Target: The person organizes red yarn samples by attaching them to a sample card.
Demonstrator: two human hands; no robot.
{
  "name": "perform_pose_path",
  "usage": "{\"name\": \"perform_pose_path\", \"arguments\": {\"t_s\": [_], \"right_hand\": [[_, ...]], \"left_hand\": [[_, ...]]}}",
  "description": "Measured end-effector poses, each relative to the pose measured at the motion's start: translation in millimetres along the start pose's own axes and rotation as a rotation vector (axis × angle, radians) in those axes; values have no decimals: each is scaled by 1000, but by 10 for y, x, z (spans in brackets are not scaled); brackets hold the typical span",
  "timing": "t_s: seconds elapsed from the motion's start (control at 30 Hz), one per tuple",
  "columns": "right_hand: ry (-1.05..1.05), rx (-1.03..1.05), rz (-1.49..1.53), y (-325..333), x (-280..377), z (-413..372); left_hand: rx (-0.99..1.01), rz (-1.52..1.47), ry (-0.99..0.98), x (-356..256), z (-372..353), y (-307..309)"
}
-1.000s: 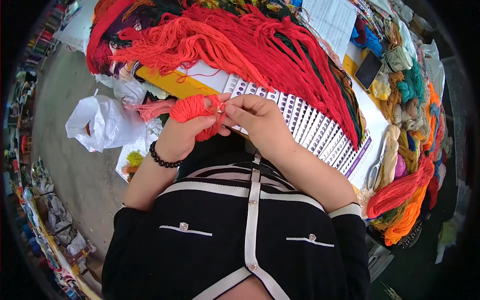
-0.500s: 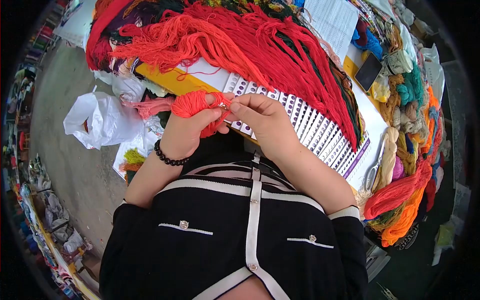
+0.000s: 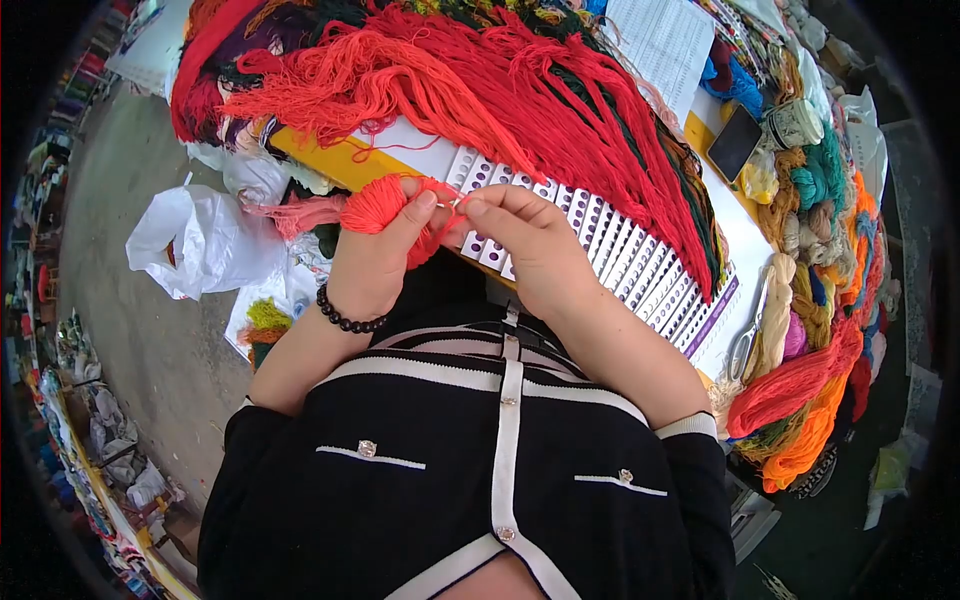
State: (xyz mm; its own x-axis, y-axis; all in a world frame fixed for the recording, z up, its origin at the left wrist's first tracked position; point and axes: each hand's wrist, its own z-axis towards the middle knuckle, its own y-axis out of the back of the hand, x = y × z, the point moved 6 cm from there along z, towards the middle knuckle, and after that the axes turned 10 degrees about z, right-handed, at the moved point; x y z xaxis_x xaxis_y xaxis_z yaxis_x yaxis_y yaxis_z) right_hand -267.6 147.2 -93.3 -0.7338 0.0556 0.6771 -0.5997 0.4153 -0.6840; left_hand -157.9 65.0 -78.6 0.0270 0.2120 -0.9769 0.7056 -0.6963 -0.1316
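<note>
A bundled skein of coral-red thread [image 3: 372,208] is gripped in my left hand [image 3: 383,255], the thumb pressed on top of it. Close beside it, my right hand [image 3: 532,235] pinches at the skein's right end, where a small pale bit shows between the fingertips; I cannot make out what it is. Both hands are above the near edge of the table, in front of white cards with rows of holes [image 3: 620,255]. Long loose coral thread [image 3: 370,80] and darker red thread [image 3: 560,120] lie just beyond the hands.
A white plastic bag [image 3: 195,240] stands at the left. On the right are scissors [image 3: 748,335], a phone [image 3: 735,143] and a heap of coloured skeins [image 3: 800,400]. A printed sheet [image 3: 660,50] lies at the back. The table's yellow edge [image 3: 325,160] runs under the thread.
My left thumb has shifted up and over the skein, and the left wrist has turned slightly. My right fingers stay pinched at the skein's end.
</note>
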Motion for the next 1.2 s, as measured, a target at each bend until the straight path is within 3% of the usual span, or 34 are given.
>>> {"name": "perform_pose_path", "arguments": {"t_s": [0.07,0.1,0.13,0.17,0.23,0.27,0.33,0.4,0.5,0.63,0.7,0.83,1.07,1.2], "right_hand": [[9,-44,88,83,17,41],[-31,-2,285,99,38,58],[-71,40,482,92,43,61],[-70,39,483,96,40,55],[-113,100,195,65,11,20],[-110,97,196,24,7,-3],[-72,51,-47,-111,6,-31],[-57,32,-40,-75,-30,-11],[-101,88,-53,-65,-60,-5],[-63,85,2,-140,19,-55],[-61,80,23,-131,17,-56],[-55,34,-41,-63,-4,-45],[-18,28,-189,-76,32,-60],[-56,18,-105,-66,7,-48]], "left_hand": [[35,-169,-75,-33,25,5],[35,-169,-73,-33,17,32],[81,-237,-29,-20,6,39],[129,-304,15,-7,-2,23],[178,-235,-7,-31,-33,-54],[226,-168,-32,-43,-48,-120],[116,-58,-68,36,-31,-97],[142,131,-75,46,-40,-116],[243,143,25,50,-79,-140],[224,142,58,77,-76,-101],[161,-72,48,70,-57,-103],[204,-103,70,65,-68,-139],[216,40,38,89,-61,-160],[188,133,28,62,-80,-180]]}}
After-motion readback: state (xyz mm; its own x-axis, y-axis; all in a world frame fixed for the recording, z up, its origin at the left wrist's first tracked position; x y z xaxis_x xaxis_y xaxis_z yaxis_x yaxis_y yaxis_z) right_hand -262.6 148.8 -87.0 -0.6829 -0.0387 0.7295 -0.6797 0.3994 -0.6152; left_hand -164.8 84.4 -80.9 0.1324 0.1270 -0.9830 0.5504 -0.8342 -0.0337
